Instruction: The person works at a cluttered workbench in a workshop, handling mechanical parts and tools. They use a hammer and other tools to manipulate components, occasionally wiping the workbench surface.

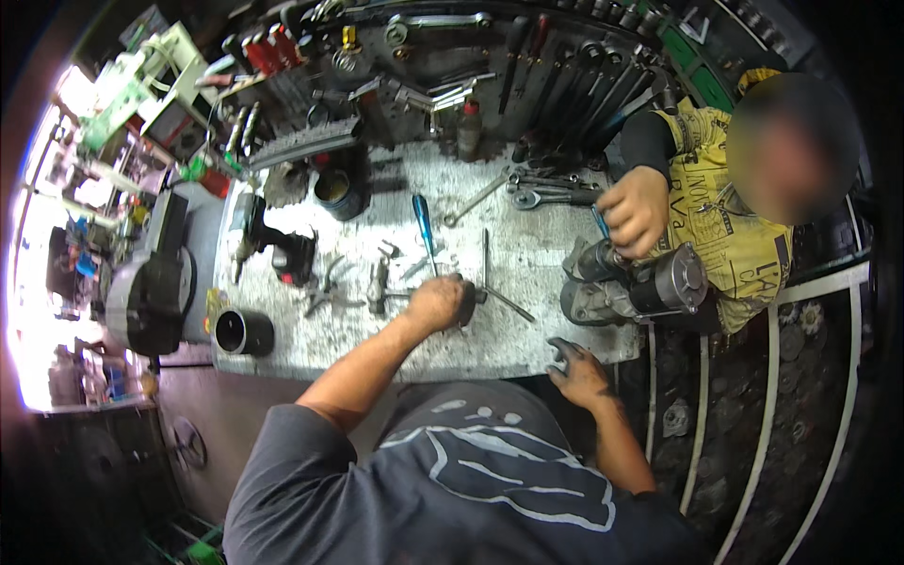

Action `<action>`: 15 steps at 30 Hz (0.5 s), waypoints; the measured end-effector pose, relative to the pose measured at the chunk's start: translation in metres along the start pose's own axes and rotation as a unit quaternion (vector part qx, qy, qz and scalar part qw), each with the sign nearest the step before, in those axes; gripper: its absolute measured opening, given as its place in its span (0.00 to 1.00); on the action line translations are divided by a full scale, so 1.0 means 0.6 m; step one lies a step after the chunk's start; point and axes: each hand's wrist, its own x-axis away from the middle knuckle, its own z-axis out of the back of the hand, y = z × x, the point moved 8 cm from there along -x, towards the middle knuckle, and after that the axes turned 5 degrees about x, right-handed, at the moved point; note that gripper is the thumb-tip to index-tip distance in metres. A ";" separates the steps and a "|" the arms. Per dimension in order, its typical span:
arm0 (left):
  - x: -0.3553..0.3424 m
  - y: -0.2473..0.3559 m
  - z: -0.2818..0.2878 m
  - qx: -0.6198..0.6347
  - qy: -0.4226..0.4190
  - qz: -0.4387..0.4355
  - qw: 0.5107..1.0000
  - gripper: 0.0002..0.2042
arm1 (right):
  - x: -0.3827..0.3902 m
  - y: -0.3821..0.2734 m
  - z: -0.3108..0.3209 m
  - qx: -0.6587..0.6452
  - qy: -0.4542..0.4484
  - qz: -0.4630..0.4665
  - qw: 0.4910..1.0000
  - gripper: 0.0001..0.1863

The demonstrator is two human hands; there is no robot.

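My left hand [436, 305] is closed around the dark handle of a hammer, whose metal head [379, 285] lies to the left on the workbench [320, 350]. Just beyond that hand is a blue-handled screwdriver [422, 218]; to its right lies a thin metal bar with a T shape [508, 303]. At the bench's front edge rests my right hand [579, 373], its darkened fingers bent and apart, holding nothing. A starter motor [670, 281] sits on the right end of the bench. A co-worker's hand [633, 212] is over it with a blue-handled tool.
A cordless drill [273, 240], pliers [330, 287], a metal cylinder [243, 332] and a dark can [337, 193] stand or lie on the left side. Wrenches and a ratchet [546, 195] lie at the back right. Hand tools hang behind. A co-worker in a yellow shirt [720, 202] is at the right.
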 end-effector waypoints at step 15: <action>0.051 -0.262 0.137 0.154 0.237 0.293 0.913 0.19 | -0.009 -0.023 -0.020 0.017 0.040 -0.009 0.999 0.34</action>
